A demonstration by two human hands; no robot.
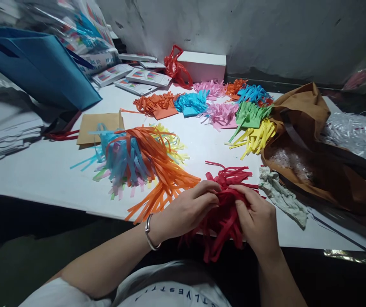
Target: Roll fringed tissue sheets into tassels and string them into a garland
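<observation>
A red paper tassel with many cut strips hangs partly over the table's front edge, held between both hands. My left hand, with a silver bracelet on its wrist, has its fingers closed on the tassel's left side. The fingers of my right hand pinch its right side. Beyond the fingers, more red strips spread on the table. Left of my hands lies a pile of orange tassels and blue tassels, with yellow, pink and green strips under them. Just right of the red strips is a crumpled pale cloth.
Fringed bundles in orange, blue, pink, green and yellow lie farther back on the white table. A brown bag stands right, a blue bag left. A white box sits near the wall.
</observation>
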